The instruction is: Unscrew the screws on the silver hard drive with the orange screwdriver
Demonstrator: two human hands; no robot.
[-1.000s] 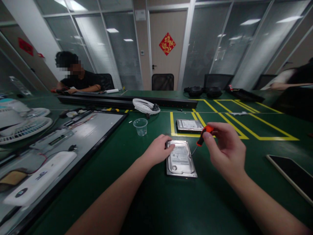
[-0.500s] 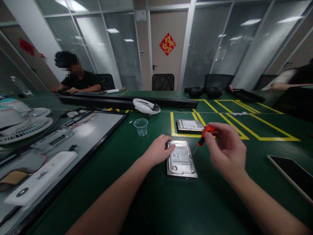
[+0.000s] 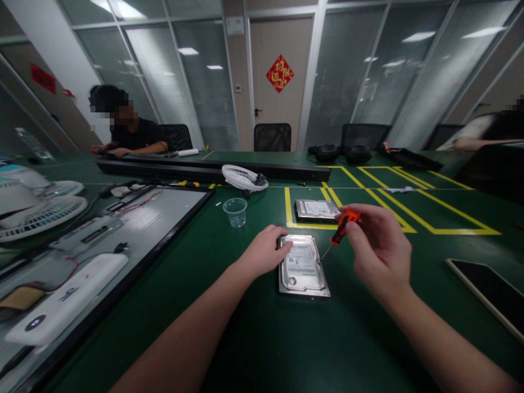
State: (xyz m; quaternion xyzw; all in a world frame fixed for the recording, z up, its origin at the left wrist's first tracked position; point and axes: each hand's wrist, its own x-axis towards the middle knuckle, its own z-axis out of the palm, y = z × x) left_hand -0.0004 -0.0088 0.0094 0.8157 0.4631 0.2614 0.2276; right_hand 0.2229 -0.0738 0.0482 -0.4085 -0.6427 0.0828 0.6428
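A silver hard drive (image 3: 303, 266) lies flat on the green table in front of me. My left hand (image 3: 265, 252) rests on its upper left corner, fingers curled over the edge, steadying it. My right hand (image 3: 379, 249) pinches the red and black handle of a small screwdriver (image 3: 341, 230). The thin shaft slants down to the drive's right edge, near its upper right corner. A second hard drive (image 3: 317, 209) lies further back, on the yellow tape outline.
A clear plastic cup (image 3: 235, 212) and a white fan grille (image 3: 244, 178) sit beyond the drive. A large opened flat panel (image 3: 98, 245) fills the left side. A dark tablet (image 3: 489, 293) lies at the right. One person sits far left, another far right.
My right hand's fingers have shifted slightly round the screwdriver handle, which tilts a little differently. The left hand and the drive have stayed put.
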